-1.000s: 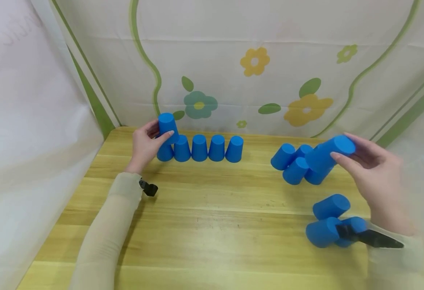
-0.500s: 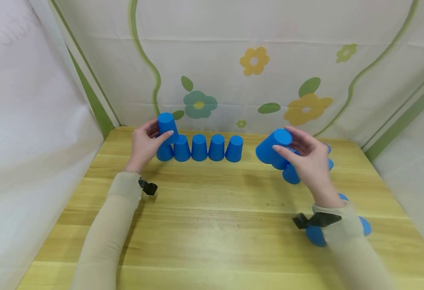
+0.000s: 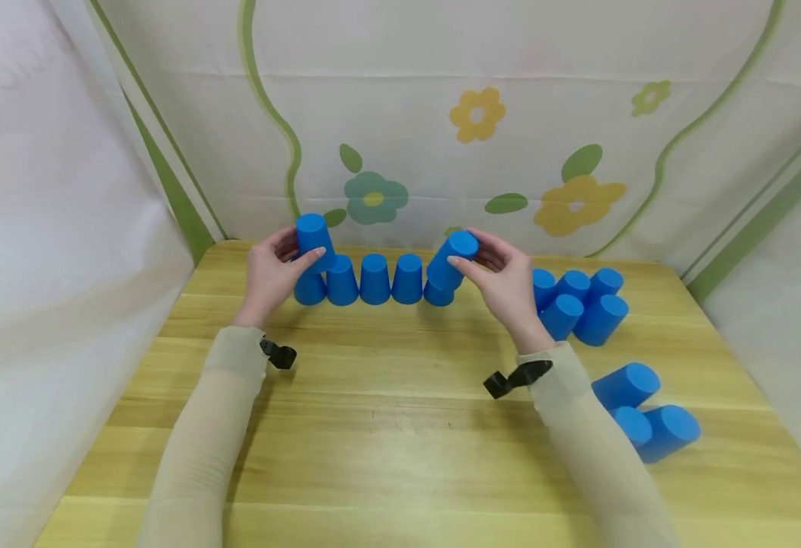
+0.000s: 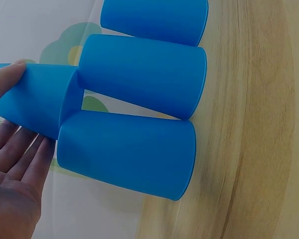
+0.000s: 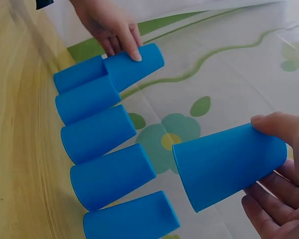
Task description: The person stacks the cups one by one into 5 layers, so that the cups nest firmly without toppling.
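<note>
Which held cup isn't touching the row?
The cup in the right hand: a gap separates it from the row; the other cup, in the left hand, rests on it.

Cups (image 5: 226,167) smooth matt plastic; tabletop (image 3: 380,449) glossy wood; sleeves (image 3: 195,441) matt cloth; backdrop (image 3: 387,99) probably cloth.

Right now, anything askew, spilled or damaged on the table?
No spill or broken cup visible; the five-cup row stands even, mouths down. Only faint dark specks on the wooden tabletop look odd, marring the plain grain; too small to tell dirt from scratches.
</note>
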